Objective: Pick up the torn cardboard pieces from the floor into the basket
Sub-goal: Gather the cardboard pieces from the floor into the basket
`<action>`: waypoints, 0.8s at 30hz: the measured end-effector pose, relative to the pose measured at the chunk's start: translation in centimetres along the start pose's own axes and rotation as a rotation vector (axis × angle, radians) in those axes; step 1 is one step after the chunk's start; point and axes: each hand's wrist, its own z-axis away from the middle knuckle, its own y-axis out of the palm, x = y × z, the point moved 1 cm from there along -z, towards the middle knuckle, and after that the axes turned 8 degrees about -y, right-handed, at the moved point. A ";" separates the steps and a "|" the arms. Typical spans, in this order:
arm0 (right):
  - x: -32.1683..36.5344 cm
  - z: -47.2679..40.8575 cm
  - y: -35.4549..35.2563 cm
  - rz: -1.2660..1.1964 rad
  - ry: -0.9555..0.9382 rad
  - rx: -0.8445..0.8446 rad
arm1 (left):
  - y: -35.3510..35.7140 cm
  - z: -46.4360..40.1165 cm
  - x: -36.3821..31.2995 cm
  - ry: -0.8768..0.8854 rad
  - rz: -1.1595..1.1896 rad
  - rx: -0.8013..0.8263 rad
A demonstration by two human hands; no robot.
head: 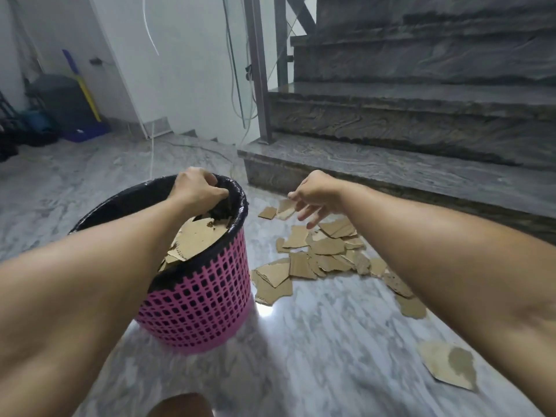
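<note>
A pink mesh basket [198, 305] with a black liner stands on the marble floor, tilted a little. Torn cardboard [195, 236] fills it nearly to the rim. My left hand [195, 191] is closed on the liner at the basket's far rim. Just right of the basket, above the floor, my right hand [316, 194] pinches a small cardboard piece [285, 209] between thumb and forefinger, the other fingers spread. Below it lies a pile of cardboard pieces [325, 257] on the floor. A larger stained piece [448, 368] lies apart at the near right.
Dark stone stairs [391, 170] rise just behind the pile, with a metal post [258, 70] and loose cables at their left corner. A dark bin [63, 100] and a broom stand against the back-left wall. My knee [180, 406] shows at the bottom edge.
</note>
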 end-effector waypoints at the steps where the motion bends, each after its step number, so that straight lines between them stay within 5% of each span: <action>1: -0.8 0.7 -1.3 0.029 0.018 0.002 | 0.9 0.3 -1.5 0.032 -0.002 0.017; 10: -14.3 7.8 -13.2 0.146 0.287 -0.137 | 14.1 5.1 -13.1 0.283 -0.105 0.298; 19: -31.8 15.4 -20.1 0.168 0.596 -0.274 | 31.2 11.7 -16.7 0.395 -0.299 0.704; 24: -39.9 18.8 -22.1 0.267 0.707 -0.385 | 38.9 14.6 -16.7 0.396 -0.390 0.790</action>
